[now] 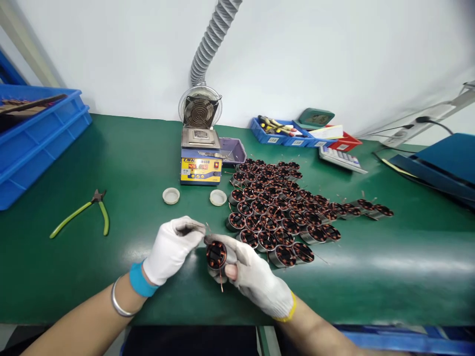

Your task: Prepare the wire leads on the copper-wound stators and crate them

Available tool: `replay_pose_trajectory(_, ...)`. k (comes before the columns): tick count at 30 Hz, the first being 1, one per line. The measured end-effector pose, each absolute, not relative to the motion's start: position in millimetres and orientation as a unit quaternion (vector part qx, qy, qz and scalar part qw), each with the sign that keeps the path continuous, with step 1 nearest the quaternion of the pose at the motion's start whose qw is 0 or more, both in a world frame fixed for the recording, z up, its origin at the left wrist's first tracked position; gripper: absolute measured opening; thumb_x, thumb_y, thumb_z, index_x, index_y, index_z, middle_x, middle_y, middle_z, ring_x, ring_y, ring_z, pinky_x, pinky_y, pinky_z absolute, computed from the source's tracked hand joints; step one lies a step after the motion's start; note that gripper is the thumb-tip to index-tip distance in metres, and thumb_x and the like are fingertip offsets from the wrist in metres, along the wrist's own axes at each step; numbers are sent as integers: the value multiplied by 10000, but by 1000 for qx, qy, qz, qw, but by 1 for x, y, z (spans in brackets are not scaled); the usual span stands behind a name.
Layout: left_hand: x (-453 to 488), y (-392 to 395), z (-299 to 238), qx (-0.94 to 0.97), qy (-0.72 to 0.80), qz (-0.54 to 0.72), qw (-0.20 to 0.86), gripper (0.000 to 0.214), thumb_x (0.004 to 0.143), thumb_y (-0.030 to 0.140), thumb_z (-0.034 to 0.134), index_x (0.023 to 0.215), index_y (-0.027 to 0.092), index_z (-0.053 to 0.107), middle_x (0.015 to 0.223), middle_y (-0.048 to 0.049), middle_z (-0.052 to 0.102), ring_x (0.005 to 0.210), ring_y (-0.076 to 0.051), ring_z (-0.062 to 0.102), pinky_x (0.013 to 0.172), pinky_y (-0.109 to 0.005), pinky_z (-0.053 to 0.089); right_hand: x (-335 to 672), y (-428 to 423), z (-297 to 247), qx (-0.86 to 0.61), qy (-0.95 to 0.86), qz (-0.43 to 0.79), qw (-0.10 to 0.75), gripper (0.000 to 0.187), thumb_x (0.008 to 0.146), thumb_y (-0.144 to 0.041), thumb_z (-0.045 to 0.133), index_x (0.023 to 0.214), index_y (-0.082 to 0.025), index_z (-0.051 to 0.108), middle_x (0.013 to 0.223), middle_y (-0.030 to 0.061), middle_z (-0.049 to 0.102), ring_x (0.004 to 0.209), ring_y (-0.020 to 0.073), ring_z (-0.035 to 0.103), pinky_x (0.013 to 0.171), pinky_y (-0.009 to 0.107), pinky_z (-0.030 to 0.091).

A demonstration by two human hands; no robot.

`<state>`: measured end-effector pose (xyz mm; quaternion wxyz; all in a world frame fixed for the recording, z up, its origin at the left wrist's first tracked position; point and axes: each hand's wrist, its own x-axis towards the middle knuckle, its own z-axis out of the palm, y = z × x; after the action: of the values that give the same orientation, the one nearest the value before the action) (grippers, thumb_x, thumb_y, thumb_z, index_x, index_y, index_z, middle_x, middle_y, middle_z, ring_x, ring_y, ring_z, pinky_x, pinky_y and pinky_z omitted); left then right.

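My right hand [256,279], in a white glove, is wrapped round a small motor stator [216,254] with copper windings, held just above the green table [129,163]. A thin wire lead hangs down from the stator. My left hand [172,249], also gloved, pinches a wire lead at the stator's upper left edge. A large cluster of similar stators [282,212] lies on the table just right of my hands.
A yellow solder pot [201,160] with a fan and grey duct [213,37] stands behind. Two white caps [171,196] and green-handled cutters [83,211] lie to the left. Blue crates [33,138] sit far left, small parts bins [282,133] and a calculator [341,159] far right.
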<state>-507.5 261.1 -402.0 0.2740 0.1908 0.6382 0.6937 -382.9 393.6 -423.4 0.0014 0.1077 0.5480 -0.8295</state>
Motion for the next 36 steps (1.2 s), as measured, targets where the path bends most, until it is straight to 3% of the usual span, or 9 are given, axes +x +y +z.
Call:
replay_pose_trajectory(4, -523, 259, -408, 107, 564, 797, 188, 188, 708, 328, 715, 769, 160, 657, 652, 23, 595, 573, -110, 545, 581, -247, 468, -382, 407, -405, 144, 573, -807, -15, 700, 596, -475, 834, 1166, -195, 539, 803, 5, 601, 630, 120, 584, 529, 229, 469)
replay_pose_trajectory(6, -524, 262, -413, 90, 571, 791, 199, 251, 734, 388, 698, 824, 159, 649, 709, 15, 603, 594, -116, 556, 583, -257, 473, -388, 423, -390, 161, 586, -794, -34, 695, 598, -489, 825, 1153, -197, 526, 789, 4, 612, 605, 120, 592, 504, 218, 466)
replay_pose_trajectory(10, -507, 270, -426, 191, 672, 651, 296, 297, 788, 397, 617, 925, 138, 666, 802, -45, 662, 650, -162, 597, 642, -307, 495, -424, 464, -364, 207, 669, -711, -62, 465, 693, -437, 750, 1058, -200, 585, 759, -1, 622, 550, 94, 564, 465, 189, 446)
replay_pose_trajectory(13, -498, 274, -435, 327, 730, 540, 261, 253, 784, 306, 601, 973, 164, 693, 893, -66, 688, 795, -196, 623, 772, -322, 497, -456, 485, -355, 261, 741, -617, -52, 253, 750, -404, 676, 872, -189, 623, 715, 1, 616, 498, 73, 509, 426, 176, 414)
replay_pose_trajectory(18, -504, 273, -440, 359, 750, 497, 248, 293, 801, 307, 562, 1035, 173, 676, 934, -66, 680, 818, -199, 627, 768, -314, 502, -487, 494, -355, 328, 847, -417, 26, 245, 744, -420, 642, 816, -186, 664, 635, 29, 648, 519, 127, 580, 471, 223, 492)
replay_pose_trajectory(21, -506, 273, -439, 363, 752, 488, 254, 320, 802, 306, 550, 1058, 156, 669, 946, -77, 674, 843, -211, 625, 793, -333, 499, -494, 494, -360, 330, 872, -357, 64, 297, 754, -464, 615, 819, -180, 676, 600, 39, 651, 505, 146, 603, 472, 239, 511)
replay_pose_trajectory(36, -505, 274, -439, 396, 768, 445, 237, 322, 813, 320, 554, 1064, 163, 682, 949, -80, 673, 845, -222, 620, 791, -345, 496, -529, 463, -365, 253, 880, -395, 78, 316, 767, -475, 564, 779, -187, 694, 631, 26, 654, 469, 114, 559, 429, 207, 468)
